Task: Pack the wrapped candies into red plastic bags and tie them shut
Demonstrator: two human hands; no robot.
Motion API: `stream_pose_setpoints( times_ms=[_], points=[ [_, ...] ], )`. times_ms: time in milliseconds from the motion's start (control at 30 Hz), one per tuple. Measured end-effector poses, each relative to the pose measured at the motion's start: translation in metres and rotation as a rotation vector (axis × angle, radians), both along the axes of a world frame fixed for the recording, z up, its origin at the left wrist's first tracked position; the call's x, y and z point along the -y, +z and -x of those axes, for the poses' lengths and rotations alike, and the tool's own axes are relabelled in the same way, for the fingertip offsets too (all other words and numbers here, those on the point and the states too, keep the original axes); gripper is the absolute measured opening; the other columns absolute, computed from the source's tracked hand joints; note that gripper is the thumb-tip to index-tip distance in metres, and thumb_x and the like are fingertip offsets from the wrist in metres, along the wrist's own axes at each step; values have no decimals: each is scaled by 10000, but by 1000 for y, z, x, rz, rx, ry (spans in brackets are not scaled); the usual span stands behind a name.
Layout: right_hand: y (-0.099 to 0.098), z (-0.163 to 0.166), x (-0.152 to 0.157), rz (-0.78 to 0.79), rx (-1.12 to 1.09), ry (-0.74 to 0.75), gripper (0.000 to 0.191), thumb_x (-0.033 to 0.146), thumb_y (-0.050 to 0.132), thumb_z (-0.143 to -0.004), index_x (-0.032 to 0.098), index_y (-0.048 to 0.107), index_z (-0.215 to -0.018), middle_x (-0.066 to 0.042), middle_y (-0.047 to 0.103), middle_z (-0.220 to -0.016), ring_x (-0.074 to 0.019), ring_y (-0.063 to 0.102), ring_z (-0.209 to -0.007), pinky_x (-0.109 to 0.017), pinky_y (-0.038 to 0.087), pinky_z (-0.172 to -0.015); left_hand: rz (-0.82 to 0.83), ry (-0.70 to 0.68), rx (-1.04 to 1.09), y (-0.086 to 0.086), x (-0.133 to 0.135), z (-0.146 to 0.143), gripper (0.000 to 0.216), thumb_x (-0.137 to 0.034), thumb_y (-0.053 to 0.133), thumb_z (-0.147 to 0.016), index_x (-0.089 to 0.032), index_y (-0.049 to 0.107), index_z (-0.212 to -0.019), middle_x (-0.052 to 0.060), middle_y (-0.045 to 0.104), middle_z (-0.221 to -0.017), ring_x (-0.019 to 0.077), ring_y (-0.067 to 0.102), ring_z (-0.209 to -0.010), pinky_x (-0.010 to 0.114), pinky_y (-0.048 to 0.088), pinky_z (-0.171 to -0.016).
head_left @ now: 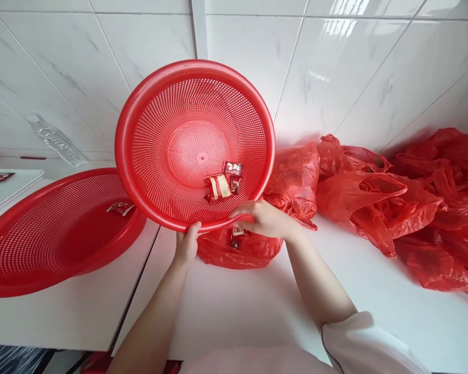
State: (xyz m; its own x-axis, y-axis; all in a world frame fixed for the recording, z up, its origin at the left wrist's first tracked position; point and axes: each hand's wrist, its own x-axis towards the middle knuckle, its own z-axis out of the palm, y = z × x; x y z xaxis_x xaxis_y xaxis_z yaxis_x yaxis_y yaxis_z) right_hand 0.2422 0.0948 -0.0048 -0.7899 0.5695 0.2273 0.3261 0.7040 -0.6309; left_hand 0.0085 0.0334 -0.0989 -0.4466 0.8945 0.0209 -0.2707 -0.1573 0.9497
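A round red perforated basket [171, 109] is tilted up on edge towards me, held at its lower rim. My left hand [186, 244] grips the rim from below with its thumb on top. My right hand [262, 218] is closed on the rim just to the right. Inside the basket, near the low edge, lie two small red candy packets [223, 184]. Directly beneath the rim sits an open red plastic bag [237, 249] with a packet showing inside it.
A second red perforated basket [42, 234] lies flat on the white table at left, one packet inside. A heap of red plastic bags [413, 208] covers the right side. A clear bottle [56, 140] lies by the tiled wall. A gap [140, 285] splits two tabletops.
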Motion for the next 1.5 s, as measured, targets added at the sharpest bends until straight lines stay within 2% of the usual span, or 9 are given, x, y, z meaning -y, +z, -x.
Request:
stream_pose_setpoints(
  times_ms=[133,233,333,433,600,767,967,1200,1500],
  points=[
    [-12,19,0,-75,-68,-292,316,352,527,-949,184,603,-1205,-103,684,-1157,-225,654,-1049,-364,503,-928,34,-70,-39,-1,6,-9,461,-313,683,-741,-218,626,-1189,83,654,-1182,278,623,-1118,403,541,-908],
    [-33,42,0,-166,50,-612,664,512,577,-889,118,432,-1403,-236,542,-1354,-364,570,-1185,-518,477,-952,70,-168,-60,-1,14,-23,431,-334,667,-767,-209,635,-1178,98,654,-1213,294,616,-1144,437,522,-948],
    [-50,57,-3,-174,86,-771,738,460,598,-866,96,351,-1459,-278,435,-1438,-410,500,-1250,-571,448,-963,128,-165,-145,-2,20,-33,409,-332,682,-756,-208,659,-1145,99,656,-1234,298,612,-1157,445,501,-982],
    [-53,52,-15,25,-107,-743,657,327,615,-804,141,416,-1401,-208,567,-1308,-343,587,-1120,-515,477,-932,144,-156,-137,-2,19,-34,396,-323,686,-745,-203,668,-1122,96,656,-1229,293,631,-1122,440,522,-955],
    [-35,25,-35,818,-705,-530,370,308,517,-786,187,595,-1127,-53,700,-942,-183,653,-742,-365,553,-754,96,-171,65,5,10,-23,436,-284,666,-742,-199,628,-1168,77,683,-1099,275,677,-995,439,585,-829],
    [-24,13,-32,1076,-895,-330,358,342,771,-711,167,674,-1007,-44,734,-884,-157,679,-734,-306,571,-740,41,-133,93,12,7,-16,458,-250,657,-740,-210,601,-1193,74,677,-1094,280,660,-1036,438,598,-814],
    [-35,22,-31,982,-868,-367,429,289,879,-590,163,721,-969,-31,756,-889,-133,694,-739,-272,559,-756,24,-154,99,13,7,-15,453,-244,646,-752,-211,600,-1202,70,664,-1100,268,656,-1035,448,597,-830],
    [-33,15,-30,798,-707,-259,374,377,795,-703,175,738,-1013,-44,758,-965,-167,706,-813,-319,568,-818,74,-88,13,7,8,-15,430,-292,663,-742,-205,622,-1160,84,659,-1096,279,651,-1030,420,594,-813],
    [-9,-9,-17,398,-140,26,259,310,591,-888,190,738,-1065,-18,740,-1009,-177,687,-896,-298,543,-816,35,26,13,10,2,-3,323,-273,670,-707,-213,628,-1021,40,652,-1019,239,648,-976,450,603,-820]
  ],
)
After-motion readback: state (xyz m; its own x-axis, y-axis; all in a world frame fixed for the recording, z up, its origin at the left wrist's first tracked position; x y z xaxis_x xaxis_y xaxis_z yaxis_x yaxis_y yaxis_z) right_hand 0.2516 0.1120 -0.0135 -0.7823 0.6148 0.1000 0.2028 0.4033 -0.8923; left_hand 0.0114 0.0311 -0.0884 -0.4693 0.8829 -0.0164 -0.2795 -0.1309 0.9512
